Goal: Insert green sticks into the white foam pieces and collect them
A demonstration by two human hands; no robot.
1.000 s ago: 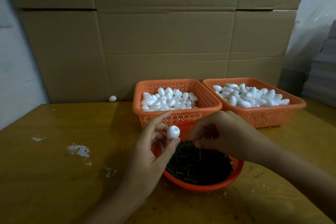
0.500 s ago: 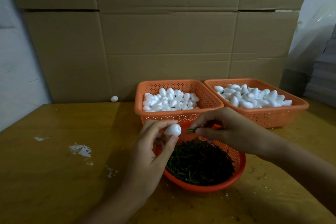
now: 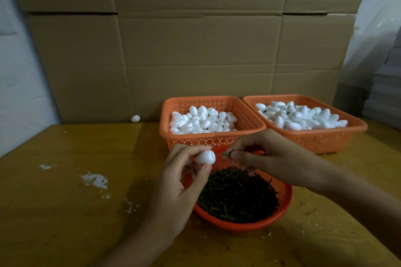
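L hand (image 3: 180,182) ctr frame: thumb + fingers pinching foam piece (image 3: 205,156) | R hand (image 3: 267,154) just right: fingertips clamped on green stick (image 3: 225,154) | stick horiz., tip aimed left at foam, small gap, not in yet | both over bowl (image 3: 282,212), lower ctr

You can't read any words, nos. or signs here. The cardboard boxes (image 3: 195,54) behind the orange baskets (image 3: 195,140) look plain, & the baskets show no label.
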